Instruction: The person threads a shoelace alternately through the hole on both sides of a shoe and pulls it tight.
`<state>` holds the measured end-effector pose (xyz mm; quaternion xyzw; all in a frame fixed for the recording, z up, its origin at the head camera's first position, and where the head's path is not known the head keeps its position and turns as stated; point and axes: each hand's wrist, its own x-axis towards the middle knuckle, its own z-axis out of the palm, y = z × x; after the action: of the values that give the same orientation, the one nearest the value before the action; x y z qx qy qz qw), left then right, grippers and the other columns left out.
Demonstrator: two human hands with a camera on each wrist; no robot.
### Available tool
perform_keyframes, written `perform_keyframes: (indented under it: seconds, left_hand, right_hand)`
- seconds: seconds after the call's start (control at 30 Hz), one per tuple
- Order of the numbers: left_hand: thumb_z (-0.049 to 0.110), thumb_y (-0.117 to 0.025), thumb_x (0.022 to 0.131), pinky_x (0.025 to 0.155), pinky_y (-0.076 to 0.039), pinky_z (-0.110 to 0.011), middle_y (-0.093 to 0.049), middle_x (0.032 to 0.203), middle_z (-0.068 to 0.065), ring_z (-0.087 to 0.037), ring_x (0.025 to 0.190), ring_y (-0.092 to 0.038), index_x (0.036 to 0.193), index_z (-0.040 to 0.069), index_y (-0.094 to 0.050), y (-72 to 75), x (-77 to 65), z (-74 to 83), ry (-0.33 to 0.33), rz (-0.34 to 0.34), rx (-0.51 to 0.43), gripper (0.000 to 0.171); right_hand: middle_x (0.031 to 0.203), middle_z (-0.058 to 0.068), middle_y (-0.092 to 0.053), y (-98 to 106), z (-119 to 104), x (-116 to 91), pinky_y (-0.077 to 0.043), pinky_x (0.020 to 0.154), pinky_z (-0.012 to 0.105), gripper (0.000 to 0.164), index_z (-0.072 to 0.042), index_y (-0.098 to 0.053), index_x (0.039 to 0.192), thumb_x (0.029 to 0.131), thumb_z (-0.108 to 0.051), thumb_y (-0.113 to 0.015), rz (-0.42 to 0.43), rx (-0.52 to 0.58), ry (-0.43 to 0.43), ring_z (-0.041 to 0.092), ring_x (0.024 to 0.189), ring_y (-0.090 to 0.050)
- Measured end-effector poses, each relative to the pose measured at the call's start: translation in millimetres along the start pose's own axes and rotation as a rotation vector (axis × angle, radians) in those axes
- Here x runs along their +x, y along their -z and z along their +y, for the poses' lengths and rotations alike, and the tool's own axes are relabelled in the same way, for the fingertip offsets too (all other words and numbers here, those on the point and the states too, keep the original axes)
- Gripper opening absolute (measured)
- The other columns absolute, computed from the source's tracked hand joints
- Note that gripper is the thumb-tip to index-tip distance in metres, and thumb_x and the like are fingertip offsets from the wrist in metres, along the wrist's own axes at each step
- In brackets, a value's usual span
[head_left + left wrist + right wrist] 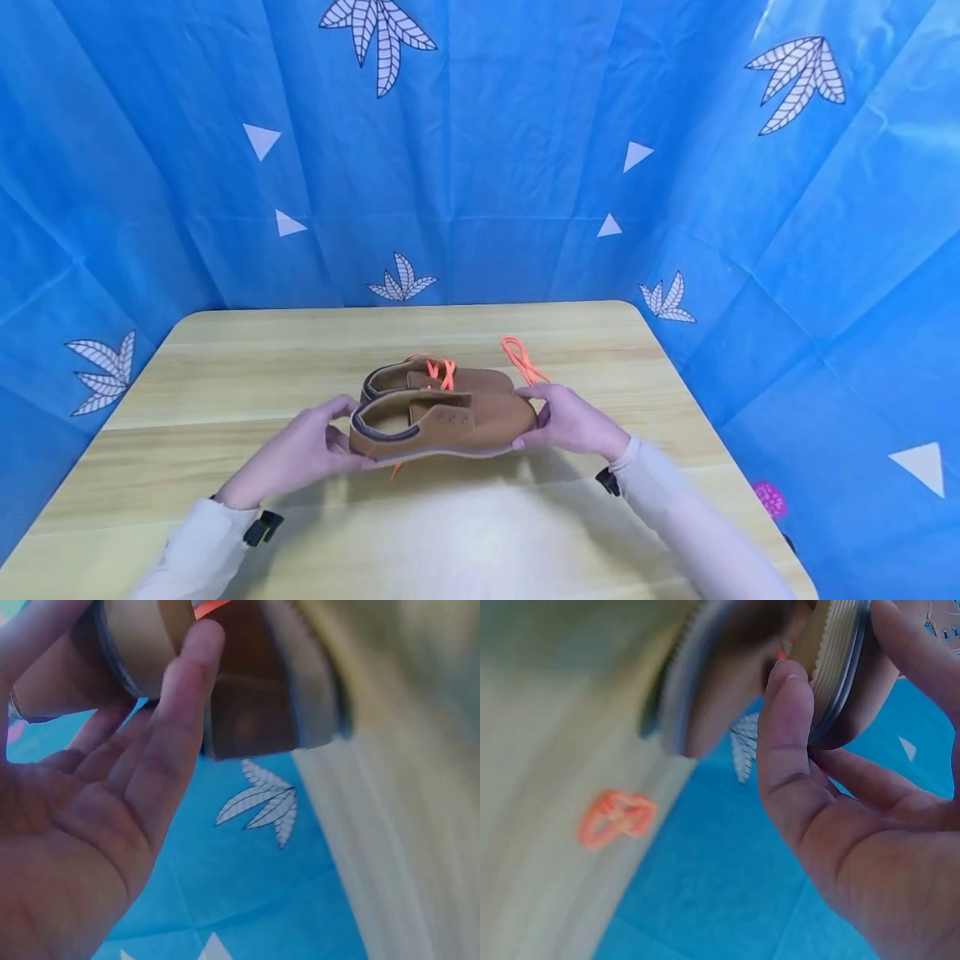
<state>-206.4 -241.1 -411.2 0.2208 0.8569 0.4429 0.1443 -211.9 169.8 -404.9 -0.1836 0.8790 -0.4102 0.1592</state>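
A brown lace-up shoe (450, 427) with a pale sole is held level between both hands, its bare eyelets facing up. My left hand (311, 442) grips its heel, fingers and thumb at the dark-trimmed back. At the toe end, my right hand (573, 421) pinches the tip, and the right wrist view shows fingertips against the ridged sole (832, 664). Behind it sits the matching shoe (483, 380), threaded with an orange lace (447, 374) and partly hidden by the held one.
A loose orange shoelace (517, 354) lies looped on the wooden table (225, 358), just beyond the right hand. A short orange lace end (396, 470) shows below the held shoe. Blue patterned sheeting (510, 167) hangs behind and along the table's sides.
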Motion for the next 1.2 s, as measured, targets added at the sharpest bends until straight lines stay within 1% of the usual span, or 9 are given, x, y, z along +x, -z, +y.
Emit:
perform_keyframes:
  seconds: [0.1, 0.17, 0.4, 0.5, 0.6, 0.7, 0.83, 1.07, 1.2]
  left_hand:
    - [0.038, -0.091, 0.076, 0.07, -0.059, -0.026, -0.074, 0.112, -0.004, -0.008, 0.083, -0.074, 0.123, 0.013, -0.061, -9.7, -4.7, -6.4, 0.007, -0.016, 0.063, 0.062]
    - [0.039, -0.092, 0.074, 0.069, -0.058, -0.025, -0.074, 0.111, -0.001, -0.005, 0.084, -0.073, 0.122, 0.015, -0.062, -14.9, -5.6, -10.9, 0.01, -0.009, 0.09, 0.062]
    - [0.041, -0.093, 0.072, 0.072, -0.057, -0.023, -0.075, 0.114, 0.002, -0.003, 0.086, -0.072, 0.124, 0.019, -0.062, -26.7, 0.5, -25.9, 0.013, -0.002, 0.158, 0.064]
    - [0.041, -0.093, 0.07, 0.076, -0.057, -0.027, -0.075, 0.109, 0.006, -0.004, 0.088, -0.071, 0.121, 0.021, -0.062, -28.7, 4.8, -31.1, 0.013, 0.015, 0.208, 0.063]
    - [0.042, -0.094, 0.069, 0.084, -0.057, -0.037, -0.074, 0.106, 0.01, -0.009, 0.094, -0.069, 0.118, 0.023, -0.062, -29.2, 9.8, -36.3, 0.0, 0.05, 0.279, 0.062]
    - [0.044, -0.094, 0.068, 0.093, -0.056, -0.049, -0.073, 0.109, 0.009, -0.018, 0.105, -0.068, 0.117, 0.024, -0.063, -27.5, 15.0, -41.9, -0.016, 0.079, 0.327, 0.061]
    - [0.042, -0.094, 0.07, 0.106, -0.049, -0.061, -0.072, 0.125, -0.002, -0.034, 0.123, -0.065, 0.126, 0.019, -0.063, -19.0, 21.4, -50.3, -0.023, 0.084, 0.317, 0.068]
    - [0.038, -0.094, 0.073, 0.114, -0.04, -0.065, -0.064, 0.142, -0.014, -0.043, 0.137, -0.055, 0.142, 0.008, -0.057, -2.5, 40.0, -60.9, -0.025, 0.066, 0.299, 0.084]
    - [0.038, -0.093, 0.073, 0.116, -0.037, -0.066, -0.06, 0.146, -0.016, -0.045, 0.14, -0.051, 0.145, 0.007, -0.054, 5.1, 50.5, -65.7, -0.005, 0.054, 0.284, 0.088]
  right_hand:
    - [0.1, 0.01, -0.076, -13, 8, -6, -0.059, 0.063, 0.027, 0.072, 0.0, -0.058, 0.139, 0.077, -0.017, -0.091, -0.012, 0.006, -0.019, 0.017, 0.067, -0.074]
    - [0.109, 0.012, -0.074, -20, 14, -8, -0.06, 0.063, 0.027, 0.071, 0.001, -0.059, 0.136, 0.076, -0.017, -0.092, -0.014, 0.003, -0.025, 0.015, 0.068, -0.074]
    - [0.113, 0.014, -0.074, -32, 27, -5, -0.058, 0.066, 0.025, 0.077, 0.004, -0.057, 0.137, 0.073, -0.019, -0.094, 0.001, -0.042, -0.054, 0.008, 0.069, -0.072]
    - [0.123, 0.013, -0.071, -32, 30, -2, -0.055, 0.071, 0.024, 0.075, 0.0, -0.06, 0.134, 0.071, -0.021, -0.096, 0.027, -0.089, -0.052, 0.006, 0.067, -0.068]
    - [0.128, 0.014, -0.069, -33, 30, 3, -0.056, 0.08, 0.029, 0.074, -0.001, -0.062, 0.133, 0.071, -0.021, -0.096, 0.053, -0.119, -0.056, 0.009, 0.071, -0.068]
    - [0.13, 0.013, -0.07, -34, 31, 8, -0.055, 0.095, 0.039, 0.073, -0.002, -0.063, 0.133, 0.071, -0.021, -0.096, 0.076, -0.16, -0.064, 0.018, 0.095, -0.071]
    - [0.133, 0.012, -0.07, -36, 31, 20, -0.049, 0.109, 0.047, 0.071, -0.004, -0.065, 0.132, 0.071, -0.023, -0.096, 0.094, -0.186, -0.051, 0.027, 0.124, -0.064]
    - [0.126, 0.009, -0.072, -36, 35, 43, -0.05, 0.106, 0.046, 0.064, -0.004, -0.068, 0.126, 0.071, -0.02, -0.095, 0.104, -0.158, -0.008, 0.022, 0.113, -0.067]
    - [0.131, 0.011, -0.07, -32, 36, 54, -0.049, 0.109, 0.046, 0.068, -0.003, -0.067, 0.129, 0.071, -0.022, -0.096, 0.116, -0.161, -0.022, 0.025, 0.121, -0.065]
